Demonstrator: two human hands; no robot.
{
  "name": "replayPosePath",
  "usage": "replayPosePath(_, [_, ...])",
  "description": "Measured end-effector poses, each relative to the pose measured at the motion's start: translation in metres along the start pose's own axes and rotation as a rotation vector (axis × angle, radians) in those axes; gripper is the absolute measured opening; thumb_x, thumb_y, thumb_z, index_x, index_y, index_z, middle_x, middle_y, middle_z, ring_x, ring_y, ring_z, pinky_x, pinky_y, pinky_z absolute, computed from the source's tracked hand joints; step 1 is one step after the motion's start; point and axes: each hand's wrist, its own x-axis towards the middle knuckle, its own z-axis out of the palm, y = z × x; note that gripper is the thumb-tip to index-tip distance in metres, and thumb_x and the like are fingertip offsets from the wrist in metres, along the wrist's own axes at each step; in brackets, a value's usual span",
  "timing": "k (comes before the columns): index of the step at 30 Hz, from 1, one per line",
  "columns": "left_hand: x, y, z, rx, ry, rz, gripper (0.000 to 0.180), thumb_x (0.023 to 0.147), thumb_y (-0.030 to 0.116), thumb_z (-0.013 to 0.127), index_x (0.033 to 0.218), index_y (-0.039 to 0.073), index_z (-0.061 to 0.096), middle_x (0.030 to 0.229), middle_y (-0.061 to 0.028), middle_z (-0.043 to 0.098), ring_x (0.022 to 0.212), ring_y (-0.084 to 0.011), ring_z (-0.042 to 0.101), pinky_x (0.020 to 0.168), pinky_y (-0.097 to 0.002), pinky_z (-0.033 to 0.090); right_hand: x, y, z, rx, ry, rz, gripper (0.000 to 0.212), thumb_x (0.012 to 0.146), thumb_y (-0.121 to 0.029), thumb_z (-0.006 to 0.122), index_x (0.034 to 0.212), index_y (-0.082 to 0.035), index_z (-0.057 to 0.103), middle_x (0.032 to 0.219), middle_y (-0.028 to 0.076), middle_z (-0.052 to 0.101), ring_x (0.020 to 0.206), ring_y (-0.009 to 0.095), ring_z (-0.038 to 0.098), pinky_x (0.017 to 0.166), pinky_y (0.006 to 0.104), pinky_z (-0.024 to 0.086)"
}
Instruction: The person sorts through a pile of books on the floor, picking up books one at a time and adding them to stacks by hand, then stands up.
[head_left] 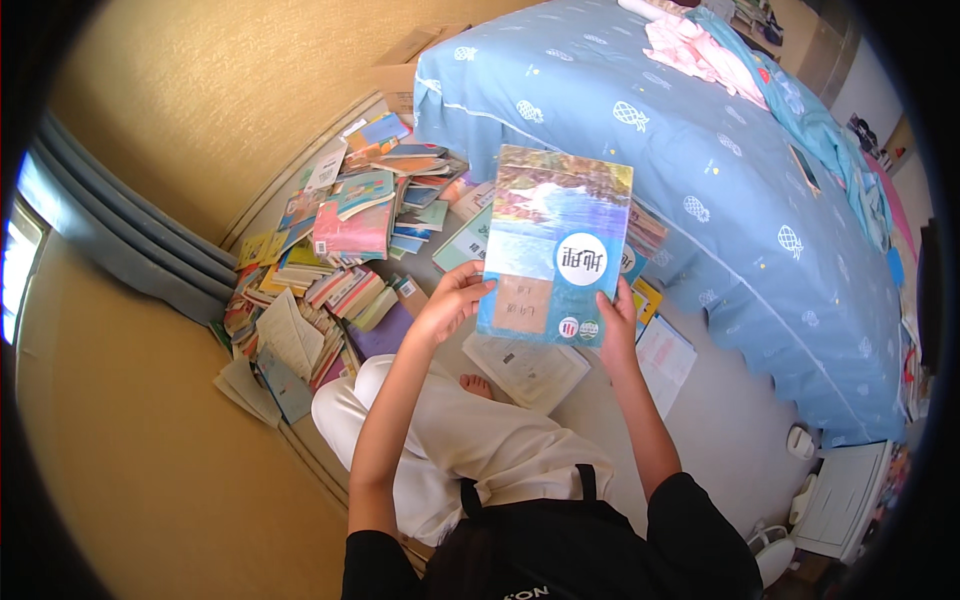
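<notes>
Between both hands I hold up a textbook (530, 225) with a landscape of blue water and trees on its cover. Its printing appears upside down to me. My left hand (455, 300) pinches the book's lower left edge, and my right hand (618, 318) grips the lower right edge with the thumb on the cover. Under the book, a worn open booklet (525, 375) lies on the floor before my crossed legs. White sheets (662, 365) lie to the right of it. Partly hidden behind the held book are more books, one with a teal cover (466, 243).
A large heap of books (355, 215) spreads along the wall at the left, beside a grey-blue curtain (130, 205). The bed (690, 150) with a blue pineapple-print cover stands at the right. A cardboard box (398, 78) sits in the far corner; a white cabinet (840, 495) is at the lower right.
</notes>
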Motion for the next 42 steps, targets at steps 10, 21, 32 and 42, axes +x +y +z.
replayPosePath(10, [0.058, -0.033, 0.030, 0.430, 0.059, -0.043, 0.034, 0.084, 0.006, 0.053, 0.118, 0.006, 0.051, 0.088, -0.0045, 0.060, 0.078, -0.0103, 0.058, 0.065, -0.0246, 0.050, 0.016, 0.015, -0.049, 0.028, 0.299, -0.047, 0.041, 0.087, -0.001, 0.048, 0.126, 0.002, 0.037, 0.115, 0.008, 0.051, 0.101, 0.013, 0.049, 0.087, 0.0271, 0.039])
replayPosePath(21, [0.113, -0.054, 0.038, 0.442, 0.077, -0.031, 0.035, 0.082, -0.002, 0.051, 0.117, 0.000, 0.052, 0.087, -0.0093, 0.060, 0.073, -0.0134, 0.058, 0.057, -0.0262, 0.054, 0.036, 0.026, -0.070, 0.102, 0.502, 0.057, 0.039, 0.087, -0.002, 0.046, 0.126, -0.001, 0.038, 0.116, 0.008, 0.050, 0.104, 0.016, 0.048, 0.089, 0.0296, 0.037])
replayPosePath(32, [0.140, -0.052, 0.028, 0.690, 0.176, 0.114, 0.030, 0.081, -0.001, 0.052, 0.109, 0.004, 0.060, 0.079, -0.0092, 0.062, 0.063, -0.0115, 0.057, 0.053, -0.0250, 0.051, 0.056, 0.056, -0.065, 0.102, 0.553, 0.028, 0.036, 0.086, -0.003, 0.048, 0.122, 0.000, 0.042, 0.114, 0.008, 0.052, 0.102, 0.018, 0.050, 0.087, 0.0308, 0.039])
replayPosePath(42, [0.147, -0.058, 0.032, 1.087, 0.235, 0.434, 0.029, 0.077, -0.002, 0.054, 0.106, 0.001, 0.059, 0.085, -0.0182, 0.062, 0.068, -0.0261, 0.061, 0.062, -0.0348, 0.048, 0.067, 0.057, -0.066, 0.060, 0.522, 0.096, 0.038, 0.086, -0.004, 0.049, 0.122, 0.000, 0.038, 0.113, 0.010, 0.049, 0.101, 0.018, 0.048, 0.088, 0.0299, 0.037])
